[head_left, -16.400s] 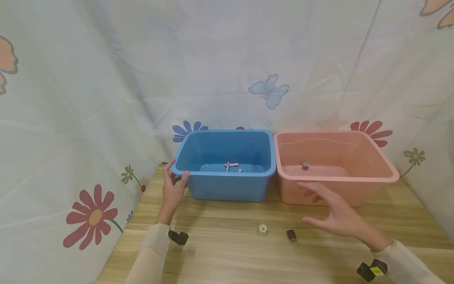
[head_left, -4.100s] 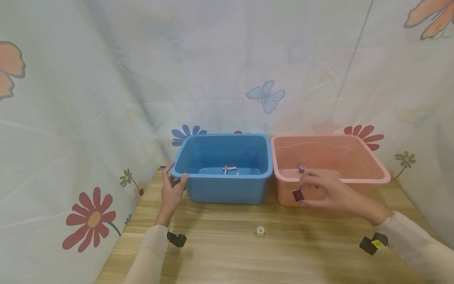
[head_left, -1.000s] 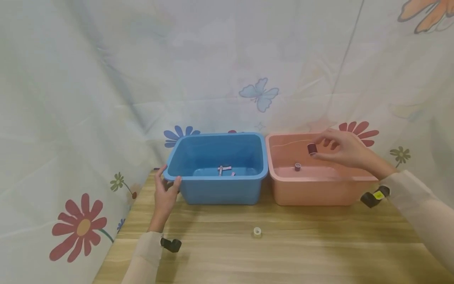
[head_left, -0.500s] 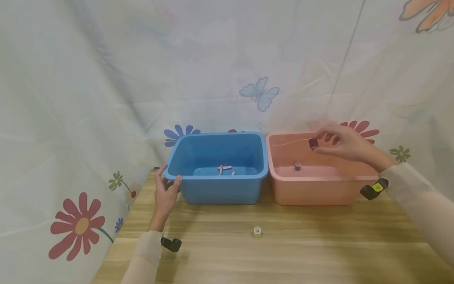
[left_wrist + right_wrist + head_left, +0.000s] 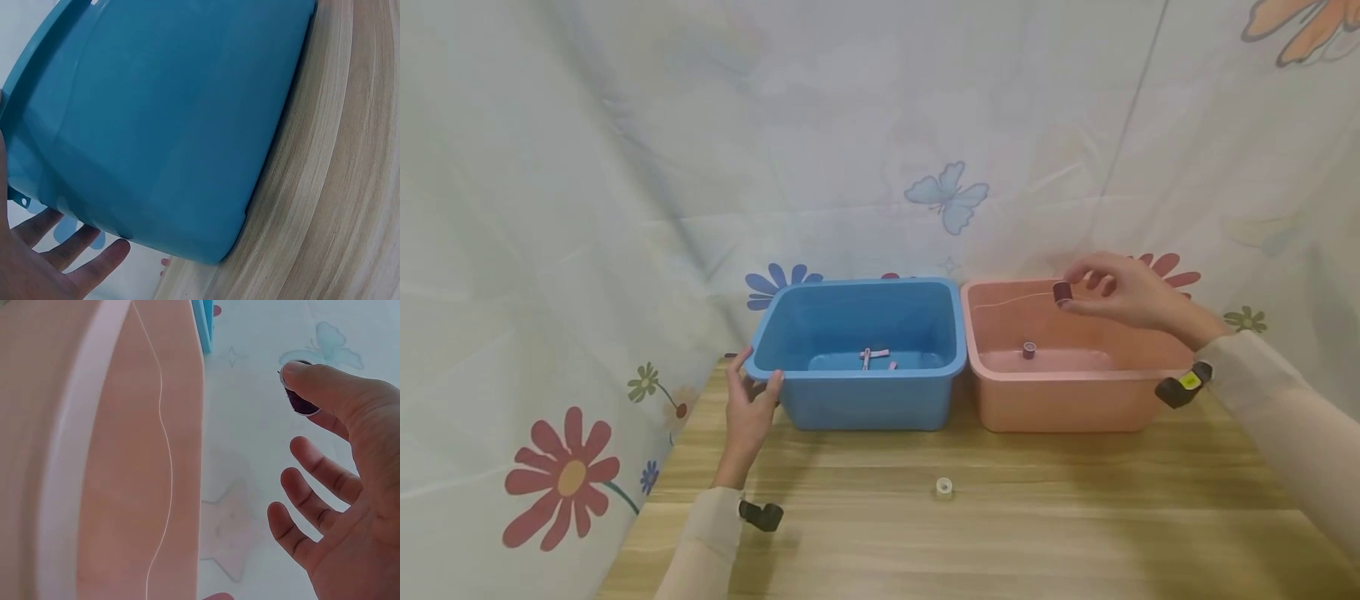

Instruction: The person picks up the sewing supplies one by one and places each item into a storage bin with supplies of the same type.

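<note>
My right hand pinches a dark maroon thread spool between thumb and forefinger, above the pink tub. In the right wrist view the spool sits tilted at the fingertips, and the other fingers are loosely bent, apart from it. Another dark spool stands on the pink tub's floor. My left hand holds the front left corner of the blue tub, thumb at the rim. In the left wrist view its fingers lie against the tub's side.
Small pink pieces, perhaps hair clips, lie inside the blue tub. A pale cream spool stands on the wooden table in front of the tubs. The tubs stand side by side before a flowered curtain.
The dark spool, first on the table, was picked up by my right hand and lifted over the pink tub; it has risen slightly in the last second. My left hand stays at the blue tub.
</note>
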Motion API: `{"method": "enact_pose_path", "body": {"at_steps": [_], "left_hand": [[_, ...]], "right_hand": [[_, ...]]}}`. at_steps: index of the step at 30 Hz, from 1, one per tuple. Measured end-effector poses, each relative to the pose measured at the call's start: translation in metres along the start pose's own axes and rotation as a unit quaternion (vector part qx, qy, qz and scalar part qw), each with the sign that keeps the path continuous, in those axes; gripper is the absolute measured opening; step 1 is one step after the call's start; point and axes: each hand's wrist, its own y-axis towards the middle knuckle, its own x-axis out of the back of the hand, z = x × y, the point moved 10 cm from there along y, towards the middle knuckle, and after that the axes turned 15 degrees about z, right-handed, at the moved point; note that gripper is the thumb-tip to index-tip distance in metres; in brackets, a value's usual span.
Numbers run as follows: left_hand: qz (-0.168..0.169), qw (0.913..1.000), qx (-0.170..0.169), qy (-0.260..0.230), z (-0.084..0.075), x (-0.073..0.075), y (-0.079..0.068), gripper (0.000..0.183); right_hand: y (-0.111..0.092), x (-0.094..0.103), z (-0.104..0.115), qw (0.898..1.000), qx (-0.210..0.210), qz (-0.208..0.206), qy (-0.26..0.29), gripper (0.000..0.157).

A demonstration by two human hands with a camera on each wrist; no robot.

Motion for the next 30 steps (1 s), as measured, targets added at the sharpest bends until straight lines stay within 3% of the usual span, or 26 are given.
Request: {"method": "enact_pose_path", "body": {"at_steps": [4, 11, 30], "left_hand": [[0.001, 1.0000, -0.003, 0.002, 0.000, 0.000, 0.000, 0.073], [-0.002, 1.0000, -0.003, 0.007, -0.001, 0.000, 0.000, 0.072], [0.001, 1.0000, -0.003, 0.007, -0.001, 0.001, 0.000, 0.072]], "right_hand": [[0.004, 0.002, -0.005, 1.000, -0.006, 0.002, 0.013, 0.036], [0.008, 0.005, -0.017, 0.999, -0.041, 0.021, 0.023, 0.043], [0.019, 0.008, -0.035, 0.997, -0.064, 0.044, 0.015, 0.053]]}}
